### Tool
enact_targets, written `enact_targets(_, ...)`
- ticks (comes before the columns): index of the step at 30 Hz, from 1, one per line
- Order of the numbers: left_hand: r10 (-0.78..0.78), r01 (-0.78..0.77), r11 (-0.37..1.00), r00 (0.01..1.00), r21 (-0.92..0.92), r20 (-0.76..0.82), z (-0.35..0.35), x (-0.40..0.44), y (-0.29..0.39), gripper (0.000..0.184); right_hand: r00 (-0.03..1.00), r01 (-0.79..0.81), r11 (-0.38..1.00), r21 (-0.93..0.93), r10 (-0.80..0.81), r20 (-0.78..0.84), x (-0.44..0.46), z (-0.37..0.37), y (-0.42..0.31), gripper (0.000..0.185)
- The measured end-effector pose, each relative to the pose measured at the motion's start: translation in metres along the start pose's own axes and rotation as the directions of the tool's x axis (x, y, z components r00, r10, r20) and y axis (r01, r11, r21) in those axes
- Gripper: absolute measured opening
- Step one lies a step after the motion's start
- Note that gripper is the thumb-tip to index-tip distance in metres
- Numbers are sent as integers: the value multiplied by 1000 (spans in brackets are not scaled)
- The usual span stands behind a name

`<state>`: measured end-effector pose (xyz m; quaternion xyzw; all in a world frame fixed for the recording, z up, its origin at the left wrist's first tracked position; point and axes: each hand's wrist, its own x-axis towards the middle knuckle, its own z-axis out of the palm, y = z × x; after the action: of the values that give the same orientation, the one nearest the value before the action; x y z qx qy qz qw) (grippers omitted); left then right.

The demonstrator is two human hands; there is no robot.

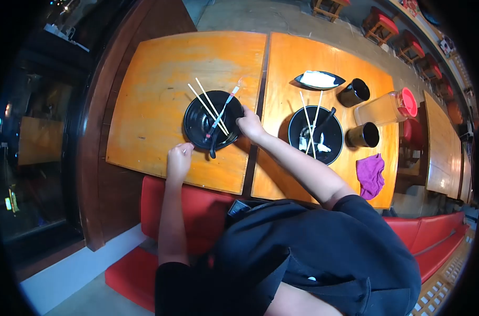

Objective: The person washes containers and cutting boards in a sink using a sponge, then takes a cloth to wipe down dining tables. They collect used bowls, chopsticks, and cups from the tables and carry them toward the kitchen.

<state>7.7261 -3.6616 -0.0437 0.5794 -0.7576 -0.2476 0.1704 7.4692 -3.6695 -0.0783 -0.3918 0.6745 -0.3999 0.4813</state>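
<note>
A black bowl (200,126) sits on the left wooden table, holding a pair of wooden chopsticks (210,108), a black spoon (213,147) and a thin paper wrapper (223,111). My right hand (250,125) grips the bowl's right rim with its fingers closed on it. Close to the bowl's lower left edge is my left hand (180,158), its fingers pressed together; what they hold, if anything, is too small to make out.
On the right table (281,52) are another black bowl (331,129) with chopsticks and spoon, a boat-shaped dish (319,79), two dark cups (354,92), a red-lidded pitcher (379,108) and a purple cloth (370,175). Red seats (189,208) stand along the near side.
</note>
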Motion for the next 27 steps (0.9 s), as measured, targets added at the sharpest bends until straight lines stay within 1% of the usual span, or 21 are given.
enact_targets(1, -33, 35, 999, 998, -38, 46, -13, -5, 9, 14, 999, 46, 998, 40, -46, -12, 5, 1, 5, 40)
enact_targets(3, 64, -67, 994, 997, -92, -35, -48, -17, 19, 14, 998, 49, 993, 111, -45, -31, 11, -3, 3, 39)
enact_targets(5, 0, -46, 956, 988, -290, -155, -79, -22, 15, 11, 999, 30, 975, 219, -22, -35, 21, -5, 6, 40)
enact_targets(6, 148, -198, 969, 943, -145, -298, -98, -20, 32, 10, 999, 6, 982, 188, 1, -36, 18, -8, -2, 40)
enact_targets(7, 155, -261, 923, 925, -282, -348, -113, -21, 39, 12, 999, -21, 988, 156, 27, -38, 10, -12, -18, 40)
enact_targets(8, 180, -341, 872, 891, -350, -418, -121, -16, 53, 12, 998, -48, 991, 125, 54, -45, 6, -14, -26, 40)
enact_targets(9, 140, -340, 809, 904, -480, -404, -123, -9, 52, 13, 997, -3, 999, 52, 6, -72, 6, -13, -23, 40)
enact_targets(10, 102, -330, 728, 919, -601, -381, -124, -3, 50, 15, 998, -19, 999, 51, 22, -65, -7, -18, -39, 41)
enact_targets(12, -47, -124, 789, 964, -602, -260, -108, 19, 80, 15, 999, -50, 967, 249, 53, -2, -12, -15, -40, 44)
enact_targets(13, -67, -95, 747, 974, -658, -217, -88, 35, 96, 12, 997, -71, 959, 275, 64, 34, -11, -13, -36, 46)
enact_targets(14, -111, -14, 774, 982, -633, -156, -67, 48, 111, 16, 995, -93, 950, 299, 75, 71, -11, -13, -31, 48)
enact_targets(15, 100, -209, 879, 960, -429, -263, -34, 66, 105, 20, 989, -114, 950, 292, 82, 121, -16, -17, -31, 52)
enact_targets(16, 302, -345, 926, 920, -150, -251, -24, 70, 127, 20, 982, -144, 983, 118, 126, 142, -20, -25, -33, 57)
enact_targets(17, 284, -300, 943, 951, -142, -118, -8, 76, 135, 21, 1000, 17, 999, -33, -16, 15, -28, -33, -36, 55)
enact_targets(18, 383, -385, 923, 919, -5, -97, 11, 83, 133, 22, 989, 130, 984, -125, -137, -48, -38, -46, -38, 50)
enact_targets(19, 440, -431, 897, 892, 100, -108, 28, 88, 130, 24, 961, 225, 947, -230, -255, -111, -49, -60, -42, 44)
enact_targets(20, 496, -468, 859, 861, 206, -114, 41, 90, 127, 25, 932, 294, 920, -258, -335, -135, -63, -83, -51, 36)
enact_targets(22, 441, -415, 879, 895, 236, -67, 53, 92, 127, 19, 889, 323, 847, -423, -425, -172, -85, -133, -49, 22)
enact_targets(24, 376, -365, 901, 927, 236, -3, 57, 97, 119, 16, 922, 125, 807, -577, -309, -232, -112, -177, -43, 18)
enact_targets(26, 311, -305, 941, 950, 146, -19, 49, 97, 122, 11, 940, 29, 622, -783, -283, -190, -135, -208, -22, 13)
enact_targets(27, 223, -221, 967, 975, 124, -1, 45, 97, 126, 11, 943, 47, 559, -828, -299, -149, -145, -216, -12, 11)
